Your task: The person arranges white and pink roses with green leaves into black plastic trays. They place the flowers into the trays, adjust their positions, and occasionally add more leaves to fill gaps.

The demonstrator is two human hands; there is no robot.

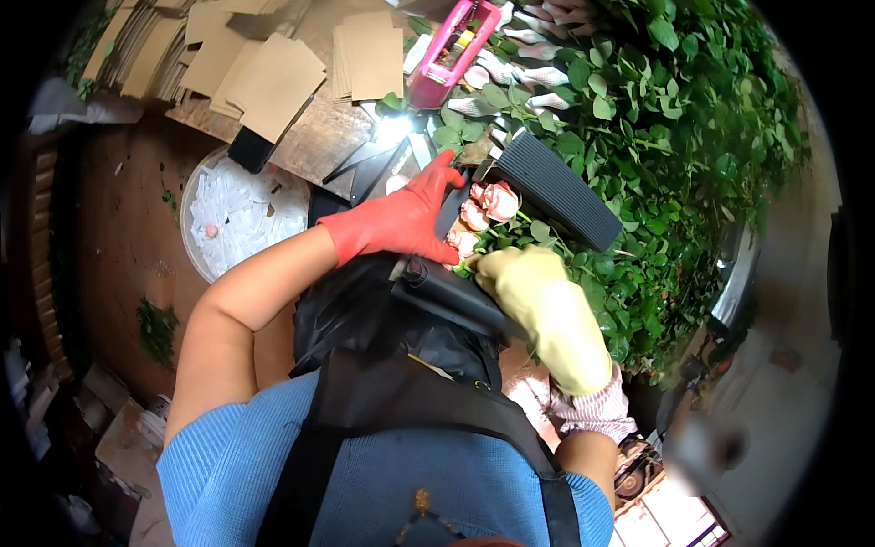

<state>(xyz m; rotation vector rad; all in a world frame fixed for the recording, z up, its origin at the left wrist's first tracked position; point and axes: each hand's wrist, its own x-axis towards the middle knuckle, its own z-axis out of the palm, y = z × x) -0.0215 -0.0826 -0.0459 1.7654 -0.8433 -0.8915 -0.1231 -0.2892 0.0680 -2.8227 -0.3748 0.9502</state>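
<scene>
Several pale pink roses point(498, 201) lie with their heads together in a black stand, between its ribbed side panel point(558, 190) and a dark padded bar point(460, 296) near my body. My left hand point(410, 214), in a red rubber glove, is at the left of the blooms. Its fingers are spread from the thumb, one digit touching the lowest rose. My right hand point(524, 278), in a yellow glove, is just below and right of the roses. Its fingers are bent together over green leaves and stems; what is between them is hidden.
Cardboard sheets point(273, 77) are stacked on the wooden table point(319, 141). A pink holder point(453, 55) stands ahead, beside roses in white netting point(538, 55). Leafy stems point(674, 164) are heaped on the right. A round bin point(193, 214) of white strips stands left.
</scene>
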